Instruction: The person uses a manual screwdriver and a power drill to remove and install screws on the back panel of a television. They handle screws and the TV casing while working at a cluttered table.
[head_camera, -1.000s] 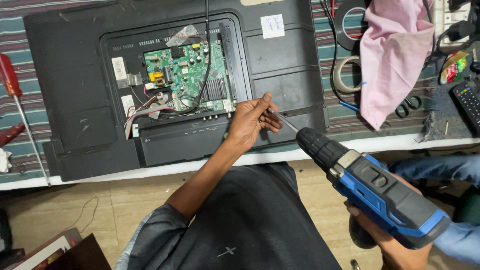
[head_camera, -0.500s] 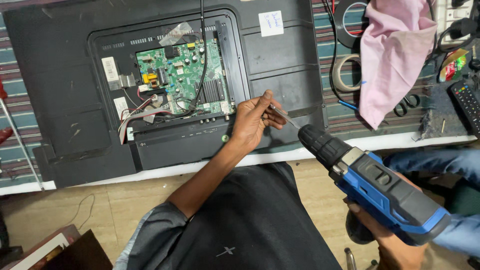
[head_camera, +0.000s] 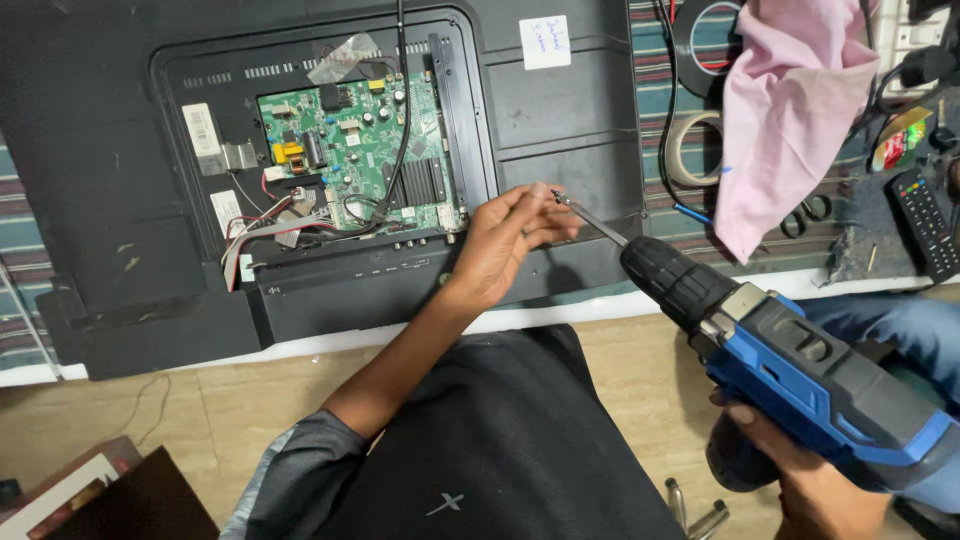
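A flat television (head_camera: 560, 110) lies face down on the bench, its back cover off and a green circuit board (head_camera: 350, 150) exposed. My right hand (head_camera: 800, 480) grips the handle of a blue and black cordless drill (head_camera: 800, 370) at the lower right. Its long thin bit (head_camera: 595, 220) points up and left at the television's lower back panel. My left hand (head_camera: 510, 240) reaches over the bench edge and pinches the tip of the bit with its fingertips, resting against the black panel.
A pink cloth (head_camera: 790, 110) lies at the right over a striped mat, with tape rolls (head_camera: 690, 145), scissors (head_camera: 805, 215) and a remote control (head_camera: 925, 220) beside it. Blue denim (head_camera: 900, 330) shows behind the drill. The floor is beige tile.
The view has shifted a little, so the television sits further left in the frame. My left hand stays on the bit tip and the drill has barely moved.
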